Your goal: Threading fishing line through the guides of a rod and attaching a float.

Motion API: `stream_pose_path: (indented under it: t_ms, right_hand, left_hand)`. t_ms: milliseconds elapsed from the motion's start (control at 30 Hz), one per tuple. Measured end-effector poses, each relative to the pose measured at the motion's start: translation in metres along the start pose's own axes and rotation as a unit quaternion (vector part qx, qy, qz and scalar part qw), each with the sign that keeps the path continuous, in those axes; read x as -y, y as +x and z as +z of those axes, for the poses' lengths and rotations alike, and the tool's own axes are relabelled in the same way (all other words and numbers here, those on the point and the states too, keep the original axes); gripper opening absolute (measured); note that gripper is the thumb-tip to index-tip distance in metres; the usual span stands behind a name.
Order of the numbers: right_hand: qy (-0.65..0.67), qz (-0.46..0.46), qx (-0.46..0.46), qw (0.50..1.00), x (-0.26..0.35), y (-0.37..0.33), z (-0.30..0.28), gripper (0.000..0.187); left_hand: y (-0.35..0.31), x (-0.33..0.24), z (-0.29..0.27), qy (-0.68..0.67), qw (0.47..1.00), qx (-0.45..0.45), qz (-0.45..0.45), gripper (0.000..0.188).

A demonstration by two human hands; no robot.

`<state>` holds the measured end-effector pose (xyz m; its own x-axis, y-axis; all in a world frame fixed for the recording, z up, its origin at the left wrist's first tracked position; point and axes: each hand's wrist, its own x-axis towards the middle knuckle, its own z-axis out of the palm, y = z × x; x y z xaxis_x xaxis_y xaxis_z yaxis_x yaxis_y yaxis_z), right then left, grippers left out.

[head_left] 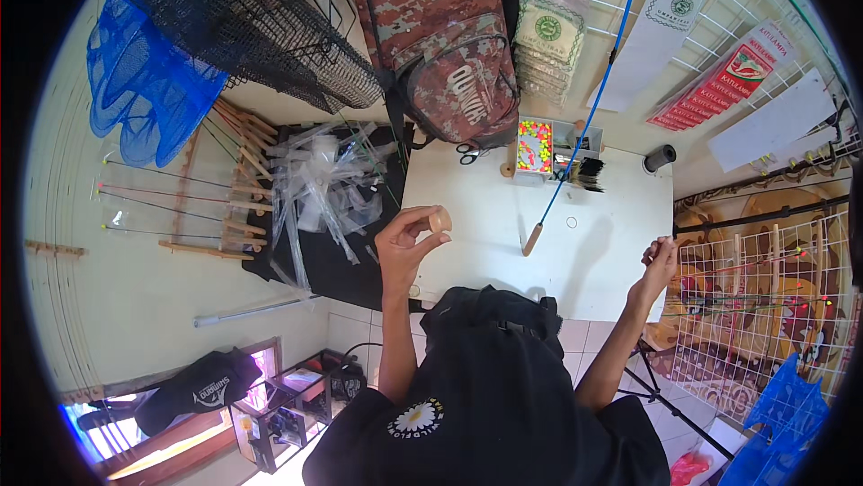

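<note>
My left hand (406, 239) is raised over the left side of the white table, its fingers and thumb curled round a small tan roll of tape (439, 220). Far off to the right, by the table's right edge, is my right hand (661, 257), its fingers closed; what they hold, if anything, cannot be made out. Between the hands a fishing rod (534, 239) with a wooden handle and a blue shaft rests its handle end on the table, the shaft slanting up toward the back. A small ring (572, 222) lies right of the handle.
On the white table (467, 257), a box of colourful beads (534, 146), dark bristles (589, 173), scissors (469, 154) and a black cylinder (660, 159) stand toward the back. A camouflage backpack (458, 81) hangs behind. Clear plastic packaging (315, 189) lies at left; a wire rack (764, 306) stands right.
</note>
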<state>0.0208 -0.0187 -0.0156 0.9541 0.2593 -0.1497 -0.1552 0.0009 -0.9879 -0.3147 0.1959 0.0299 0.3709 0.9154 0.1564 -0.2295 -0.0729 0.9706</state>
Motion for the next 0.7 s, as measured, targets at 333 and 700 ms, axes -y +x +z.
stream_pose_path:
  t_ms: [333, 700]
  right_hand:
    - [0.018, -0.228, 0.223, 0.948, 0.030, -0.110, 0.108, 0.042]
    - [-0.070, -0.012, 0.559, 0.826, 0.045, -0.120, 0.123, 0.024]
  left_hand:
    - [-0.003, -0.011, 0.028, 0.078, 0.990, 0.104, 0.052, 0.042]
    - [-0.006, -0.017, 0.030, 0.014, 0.992, 0.129, 0.010, 0.024]
